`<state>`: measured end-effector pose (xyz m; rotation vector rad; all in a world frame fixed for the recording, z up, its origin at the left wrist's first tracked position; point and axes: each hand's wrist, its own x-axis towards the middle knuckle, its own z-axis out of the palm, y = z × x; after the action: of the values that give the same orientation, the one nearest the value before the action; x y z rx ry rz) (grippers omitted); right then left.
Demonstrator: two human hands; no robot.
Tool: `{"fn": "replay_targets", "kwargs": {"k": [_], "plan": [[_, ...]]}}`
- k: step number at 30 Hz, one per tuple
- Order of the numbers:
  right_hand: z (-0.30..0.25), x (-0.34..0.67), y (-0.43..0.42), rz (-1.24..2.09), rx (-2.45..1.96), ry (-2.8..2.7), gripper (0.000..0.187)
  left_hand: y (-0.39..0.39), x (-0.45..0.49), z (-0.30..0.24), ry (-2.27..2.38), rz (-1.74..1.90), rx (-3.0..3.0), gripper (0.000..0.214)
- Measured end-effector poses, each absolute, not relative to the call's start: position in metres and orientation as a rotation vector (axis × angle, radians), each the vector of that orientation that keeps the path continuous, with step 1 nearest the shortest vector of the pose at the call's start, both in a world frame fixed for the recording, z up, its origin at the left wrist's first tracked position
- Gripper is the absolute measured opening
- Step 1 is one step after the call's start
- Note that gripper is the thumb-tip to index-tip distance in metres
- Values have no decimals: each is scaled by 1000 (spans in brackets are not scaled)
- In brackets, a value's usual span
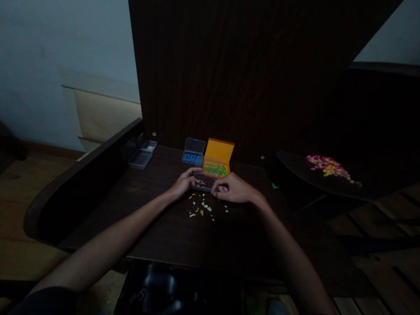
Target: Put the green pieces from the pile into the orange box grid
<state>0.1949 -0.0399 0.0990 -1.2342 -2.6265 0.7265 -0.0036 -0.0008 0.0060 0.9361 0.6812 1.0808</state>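
A clear plastic box (205,188) with its lid raised stands on the dark table, with small dark pieces in it. My left hand (185,182) grips the box by its left side. At the box's right front, my right hand (234,189) has its fingers curled and pinched together; whatever is between them is too small or hidden. Small white and yellow pieces (207,208) lie scattered on the table just in front of the box. Behind it, an orange box (219,151) stands open with green pieces inside, beside an open clear box (193,157) of blue pieces.
An open clear case (140,159) lies at the left by the raised side panel (83,176). On a dark ledge to the right sits a pile of pink, yellow and purple pieces (330,167). A tall dark panel (240,67) rises behind the table. The light is dim.
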Motion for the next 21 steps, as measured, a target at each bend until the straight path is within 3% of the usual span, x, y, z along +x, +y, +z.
{"fn": "replay_targets", "kwargs": {"k": [12, 21], "plan": [[68, 175, -49, 245, -1402, -2833, 25, 3, -6, 4, 670, 1124, 938, 53], [57, 175, -47, 198, -1531, -2822, 25, 3, -5, 6, 668, 1133, 920, 51]]}}
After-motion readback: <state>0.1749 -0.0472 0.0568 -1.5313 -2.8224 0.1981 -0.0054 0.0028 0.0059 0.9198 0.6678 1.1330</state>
